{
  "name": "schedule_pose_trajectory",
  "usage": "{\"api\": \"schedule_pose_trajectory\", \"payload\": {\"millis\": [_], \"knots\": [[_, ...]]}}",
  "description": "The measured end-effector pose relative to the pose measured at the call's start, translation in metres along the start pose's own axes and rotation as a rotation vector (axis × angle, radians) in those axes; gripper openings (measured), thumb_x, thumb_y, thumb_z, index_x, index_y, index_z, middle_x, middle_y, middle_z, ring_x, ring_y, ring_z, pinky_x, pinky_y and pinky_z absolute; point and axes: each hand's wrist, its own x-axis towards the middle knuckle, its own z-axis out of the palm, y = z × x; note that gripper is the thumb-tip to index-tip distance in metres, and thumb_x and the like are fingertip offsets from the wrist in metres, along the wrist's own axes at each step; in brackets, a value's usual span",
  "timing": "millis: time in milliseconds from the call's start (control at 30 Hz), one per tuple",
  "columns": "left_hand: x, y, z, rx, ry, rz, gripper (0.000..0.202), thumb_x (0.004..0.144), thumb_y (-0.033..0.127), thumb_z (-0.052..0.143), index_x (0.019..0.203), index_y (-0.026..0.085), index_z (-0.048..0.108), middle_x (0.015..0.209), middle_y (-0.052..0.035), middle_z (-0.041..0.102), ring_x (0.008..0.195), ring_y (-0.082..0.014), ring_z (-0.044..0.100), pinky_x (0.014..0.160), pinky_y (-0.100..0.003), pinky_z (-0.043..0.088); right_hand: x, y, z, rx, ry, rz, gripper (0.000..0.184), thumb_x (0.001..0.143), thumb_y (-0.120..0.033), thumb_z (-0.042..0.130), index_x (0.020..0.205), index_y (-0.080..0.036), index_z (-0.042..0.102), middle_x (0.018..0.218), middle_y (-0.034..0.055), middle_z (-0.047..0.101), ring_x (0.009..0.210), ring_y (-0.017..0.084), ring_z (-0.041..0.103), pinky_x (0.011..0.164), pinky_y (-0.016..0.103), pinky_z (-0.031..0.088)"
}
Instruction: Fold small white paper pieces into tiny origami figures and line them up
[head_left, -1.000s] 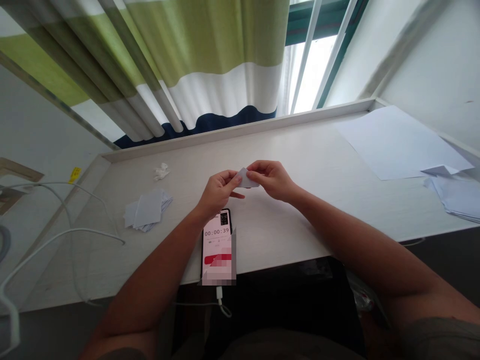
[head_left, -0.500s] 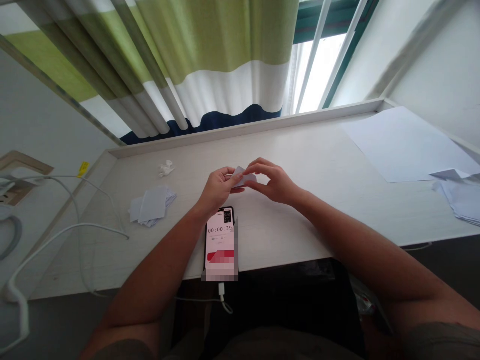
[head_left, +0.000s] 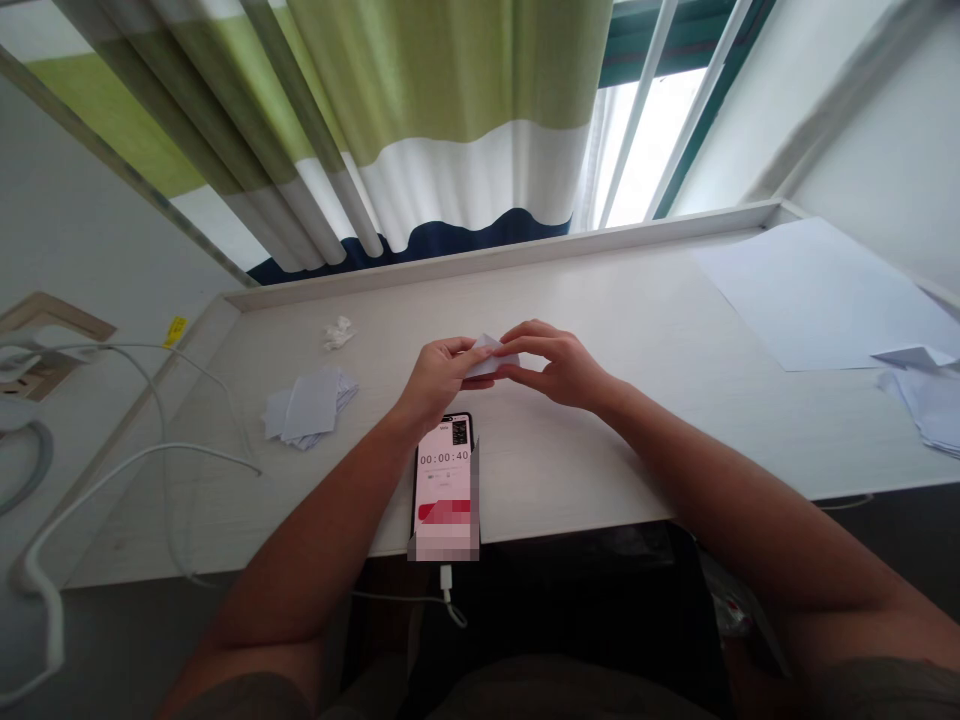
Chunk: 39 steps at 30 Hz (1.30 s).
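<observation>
Both hands meet over the middle of the desk around a small folded piece of white paper. My left hand grips its left side, thumb on top and fingers beneath. From the other side, the thumb and fingertips of my right hand pinch the paper's right part. The fingers cover much of the sheet, so its exact folds cannot be made out. Just below my left hand lies a phone with a running timer that reads 00:00:40.
Several white paper pieces lie in a stack at the left, with a crumpled tissue behind them. Large white sheets and folded papers are at the right. White cables cross the desk's left end. A curtain hangs behind.
The right fingers have shifted slightly along the paper, and a pointed upper corner now shows between the hands. The view has moved a little; the phone timer went from 39 to 40.
</observation>
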Motion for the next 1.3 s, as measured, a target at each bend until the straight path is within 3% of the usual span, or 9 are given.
{"api": "schedule_pose_trajectory", "payload": {"millis": [300,400,500,600,800,1067,1300], "knots": [[-0.001,-0.002,0.001,0.064,-0.014,0.016,0.028,0.088,0.040,0.089,0.095,0.014,0.080,0.091,-0.0099,0.083,0.088,-0.0244,0.083,0.078,-0.035,0.069,-0.002,0.000,-0.001,0.020,-0.021,0.051,0.011,0.099,-0.034,0.079,0.104,-0.026,0.086,0.113,0.0083,0.082,0.109,0.027,0.075,0.096,0.048,0.062],[-0.001,-0.002,0.000,0.050,-0.024,0.020,0.027,0.091,0.039,0.086,0.099,0.015,0.080,0.094,-0.0102,0.084,0.090,-0.0248,0.084,0.077,-0.034,0.069,-0.002,0.000,0.000,-0.035,-0.009,-0.020,0.012,0.103,-0.030,0.075,0.109,-0.027,0.085,0.127,0.0093,0.080,0.125,0.029,0.072,0.104,0.052,0.060],[0.000,0.000,-0.001,-0.005,-0.033,-0.029,0.022,0.093,0.037,0.084,0.098,0.015,0.080,0.096,-0.0104,0.084,0.089,-0.0239,0.084,0.079,-0.034,0.069,-0.001,-0.002,-0.001,-0.182,-0.017,-0.134,0.016,0.108,-0.025,0.068,0.117,-0.029,0.081,0.141,0.0083,0.074,0.142,0.030,0.063,0.118,0.058,0.050],[0.001,0.002,-0.002,-0.065,-0.066,-0.095,0.019,0.094,0.033,0.082,0.097,0.014,0.080,0.101,-0.0115,0.083,0.089,-0.0237,0.084,0.081,-0.034,0.070,0.000,-0.006,-0.002,-0.340,-0.038,-0.224,0.018,0.112,-0.024,0.060,0.118,-0.028,0.077,0.138,0.0072,0.075,0.137,0.028,0.064,0.124,0.059,0.043],[0.000,0.002,0.001,-0.113,-0.097,-0.124,0.016,0.094,0.029,0.081,0.094,0.013,0.079,0.100,-0.0106,0.082,0.091,-0.0235,0.085,0.083,-0.032,0.070,0.002,-0.011,-0.002,-0.429,-0.120,-0.277,0.026,0.115,-0.019,0.046,0.123,-0.022,0.070,0.123,0.0115,0.076,0.117,0.028,0.066,0.106,0.051,0.054],[0.002,-0.003,-0.002,-0.016,-0.103,-0.086,0.025,0.091,0.037,0.087,0.092,0.014,0.077,0.098,-0.0103,0.082,0.092,-0.0250,0.085,0.078,-0.031,0.068,0.001,-0.012,-0.004,-0.373,-0.145,-0.265,0.021,0.115,-0.025,0.049,0.117,-0.021,0.069,0.114,0.0124,0.077,0.106,0.028,0.069,0.093,0.049,0.059],[0.003,-0.001,-0.004,-0.005,-0.129,-0.139,0.022,0.099,0.036,0.074,0.093,0.015,0.079,0.102,-0.0131,0.083,0.089,-0.0253,0.085,0.073,-0.031,0.068,-0.001,-0.015,-0.003,-0.373,-0.153,-0.228,0.023,0.114,-0.023,0.048,0.116,-0.023,0.071,0.109,0.0105,0.079,0.099,0.026,0.069,0.086,0.044,0.059]]}}
